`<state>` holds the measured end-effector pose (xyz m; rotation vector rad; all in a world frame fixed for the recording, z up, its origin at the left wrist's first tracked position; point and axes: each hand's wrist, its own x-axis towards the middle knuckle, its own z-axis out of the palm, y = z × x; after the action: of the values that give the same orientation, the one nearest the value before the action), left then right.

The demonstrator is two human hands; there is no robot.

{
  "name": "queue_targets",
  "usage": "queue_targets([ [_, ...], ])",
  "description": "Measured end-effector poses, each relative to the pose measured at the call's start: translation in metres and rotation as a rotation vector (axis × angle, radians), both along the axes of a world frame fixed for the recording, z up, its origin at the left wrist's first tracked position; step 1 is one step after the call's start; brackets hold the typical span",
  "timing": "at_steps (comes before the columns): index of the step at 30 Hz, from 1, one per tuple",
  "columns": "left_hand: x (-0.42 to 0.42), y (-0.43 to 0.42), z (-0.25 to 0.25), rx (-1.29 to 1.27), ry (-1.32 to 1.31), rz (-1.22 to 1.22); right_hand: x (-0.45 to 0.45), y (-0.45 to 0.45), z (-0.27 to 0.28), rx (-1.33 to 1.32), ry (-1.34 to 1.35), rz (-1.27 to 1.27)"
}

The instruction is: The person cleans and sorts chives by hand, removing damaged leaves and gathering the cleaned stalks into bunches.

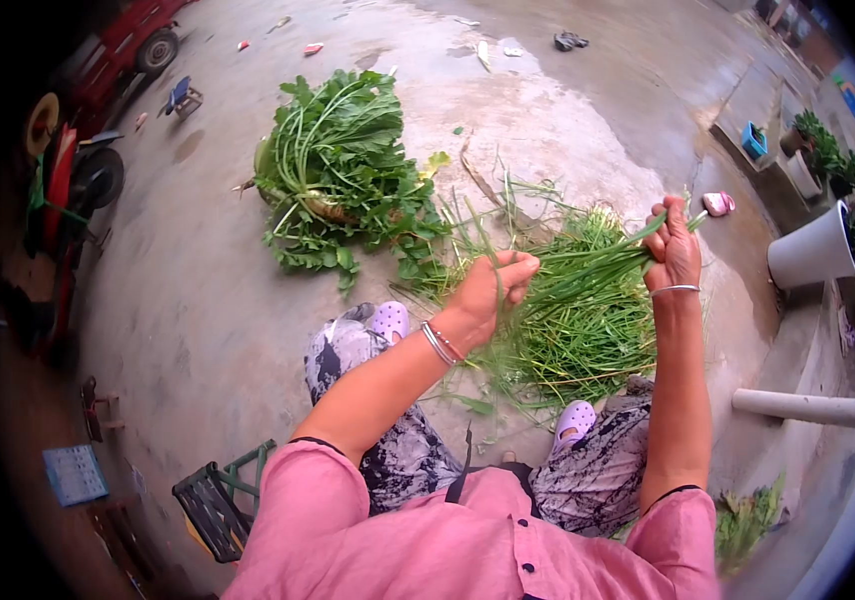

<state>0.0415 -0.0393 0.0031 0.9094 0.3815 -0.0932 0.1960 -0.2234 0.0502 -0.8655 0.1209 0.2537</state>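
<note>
Wet concrete ground (218, 300) spreads all around me. On it, beyond my left hand (493, 295), sits the big pile of leafy greens (348, 170), pale roots showing at its left side. The loose heap of thin green stalks (588, 345) lies below and between my hands. Above it stretches the bundle of stalks (583, 275), its gathered end clenched in my right hand (678, 250), the rest fanning toward my left. Those left fingers are curled together; I cannot tell whether they pinch a blade. The blue-and-white panel (76, 474) at lower left has print too small to read.
</note>
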Motion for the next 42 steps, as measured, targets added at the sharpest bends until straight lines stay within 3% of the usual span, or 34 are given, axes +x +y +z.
queue_targets([
  [6, 0.001, -0.001, 0.001, -0.094, 0.048, 0.087, -0.001, 0.004, -0.004, 0.052, -0.06, 0.056],
  [9, 0.003, 0.007, 0.001, -0.164, 0.139, 0.139, -0.003, 0.006, 0.019, -0.147, -0.044, -0.13],
  [11, 0.006, 0.025, -0.004, -0.215, 0.05, 0.275, 0.017, -0.025, 0.018, -0.029, -0.136, -0.1],
  [13, 0.008, 0.036, -0.001, -0.287, 0.03, 0.233, 0.029, -0.05, 0.023, 0.174, -0.153, 0.099],
  [16, 0.005, 0.043, 0.003, -0.402, -0.001, 0.203, 0.034, -0.071, 0.025, 0.26, -0.172, 0.25],
  [19, 0.003, 0.049, 0.001, -0.477, -0.027, 0.203, 0.021, -0.065, 0.04, 0.087, -0.175, 0.172],
  [21, 0.003, 0.051, 0.002, -0.531, -0.037, 0.209, 0.002, -0.045, 0.056, -0.09, -0.07, -0.109],
  [23, 0.004, 0.052, 0.003, -0.519, -0.054, 0.205, -0.001, -0.044, 0.054, -0.14, -0.078, -0.148],
  [25, 0.004, 0.049, 0.006, -0.479, -0.058, 0.206, 0.009, -0.061, 0.036, -0.123, -0.184, 0.266],
  [35, 0.005, 0.04, 0.013, -0.436, -0.09, 0.089, -0.059, 0.023, 0.026, -0.775, -0.212, 0.612],
  [39, 0.003, 0.039, 0.015, -0.438, -0.099, 0.063, -0.08, 0.044, 0.018, -0.89, -0.189, 0.732],
  [42, 0.002, 0.037, 0.02, -0.364, -0.083, 0.084, -0.088, 0.051, 0.005, -0.861, -0.339, 0.798],
])
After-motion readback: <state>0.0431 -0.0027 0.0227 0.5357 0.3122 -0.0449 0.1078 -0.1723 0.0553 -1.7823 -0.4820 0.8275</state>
